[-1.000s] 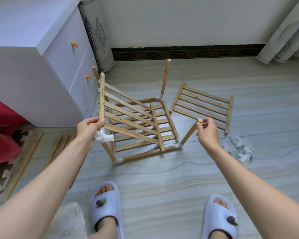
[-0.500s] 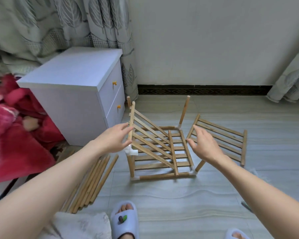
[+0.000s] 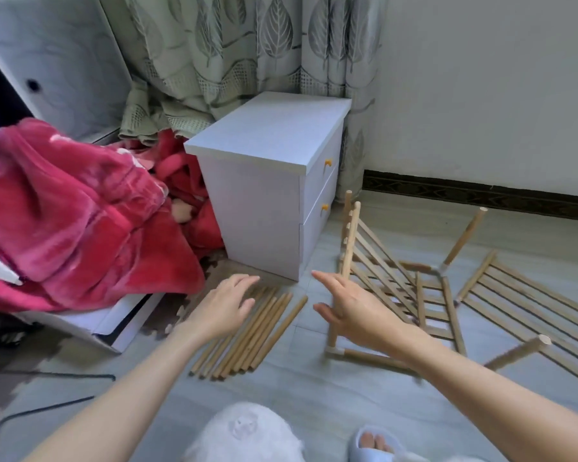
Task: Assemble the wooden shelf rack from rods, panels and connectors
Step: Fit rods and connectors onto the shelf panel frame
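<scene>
Left hand (image 3: 226, 303) hovers flat and spread over the far end of the loose rods (image 3: 247, 331), fingers straight and holding nothing; whether the palm touches the wood I cannot tell. Right hand (image 3: 347, 308) is likewise spread and empty, reaching leftward across the front corner of the half-built rack (image 3: 397, 295), which sits on the floor (image 3: 314, 395) just right of the rods

That rack looks the weak point. One slatted side stands tilted on its upright post (image 3: 351, 241) while other posts stick out at loose angles, so the joints are probably only pushed in. With neither hand steadying it, a brush from the right forearm, which crosses directly over the white corner connector (image 3: 332, 352), could tip the raised side or pull a post from its socket

The rods lie side by side, touching, near the white cabinet (image 3: 264, 195). Being round, they would likely roll and scatter if one is dragged out from the middle; lifting an outer one seems safer

A spare slatted panel (image 3: 528, 305) lies flat at the far right, well apart from both hands. A dark cable (image 3: 47, 408) trails on the floor at the left, a snag risk if the person shifts that way
</scene>
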